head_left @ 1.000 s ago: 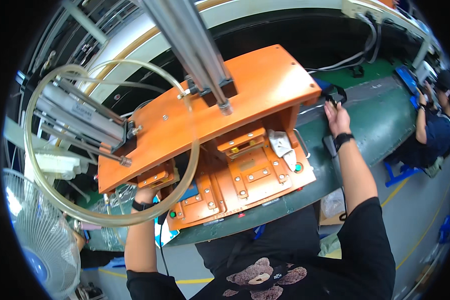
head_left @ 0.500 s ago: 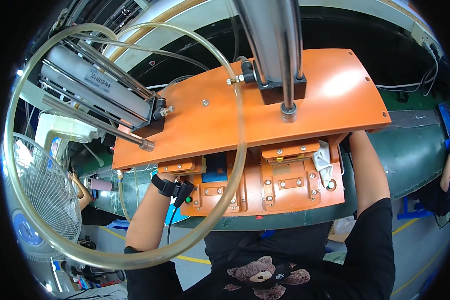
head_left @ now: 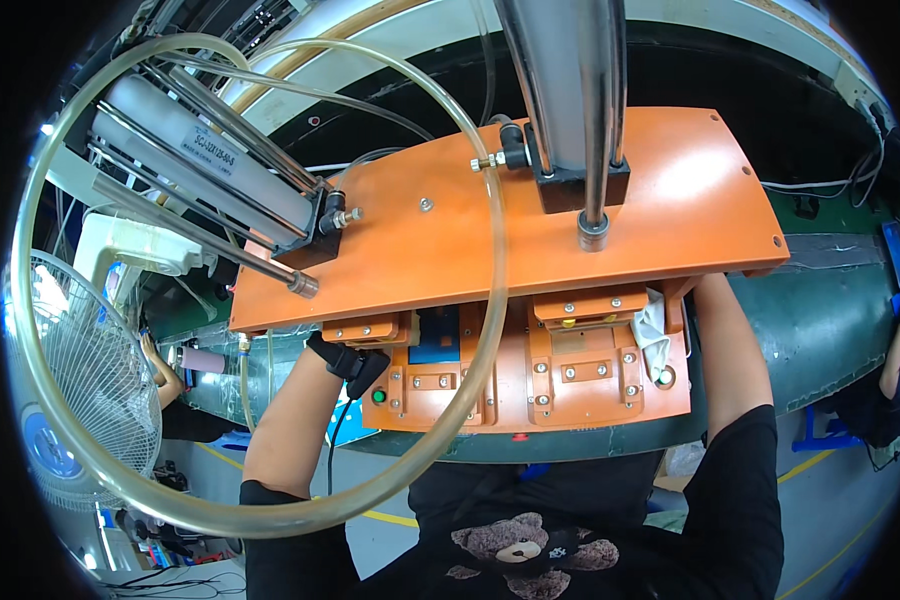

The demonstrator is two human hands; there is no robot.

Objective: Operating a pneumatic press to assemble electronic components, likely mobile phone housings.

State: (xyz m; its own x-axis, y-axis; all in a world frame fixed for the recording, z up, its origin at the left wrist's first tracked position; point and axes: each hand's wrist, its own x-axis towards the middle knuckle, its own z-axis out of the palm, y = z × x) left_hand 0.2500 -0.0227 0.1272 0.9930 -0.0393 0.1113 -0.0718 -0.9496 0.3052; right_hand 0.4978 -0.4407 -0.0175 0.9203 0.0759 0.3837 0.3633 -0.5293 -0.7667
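Observation:
Both my hands are hidden beneath the upper plate (head_left: pixel 400 240) of an orange two-cylinder pneumatic press, so their fingers do not show. My left forearm (head_left: pixel 290 430), with a black wristband (head_left: pixel 335 355) and a cabled black clip (head_left: pixel 368 374), reaches under the plate's left part. Near that wrist is a green button (head_left: pixel 378 396) on the orange base (head_left: pixel 510 410). My right forearm (head_left: pixel 732 350) goes in past the base's right end. A white cloth (head_left: pixel 651 335) hangs there, above a pale round button (head_left: pixel 665 377). A blue piece (head_left: pixel 435 338) shows in the base's left half.
Two air cylinders (head_left: pixel 205 150) (head_left: pixel 560 90) rise from the plate. A clear hose (head_left: pixel 410 465) loops across the view in front of the press. A fan (head_left: pixel 80 370) stands at left, beside a pink cup (head_left: pixel 202 359). Other people's arms (head_left: pixel 895 360) show at both sides of the green table (head_left: pixel 820 330).
The view has shifted slightly, moving the press a little rightward in the picture. My left forearm sits slightly farther left relative to the base, baring more of the green button. Both hands stay hidden.

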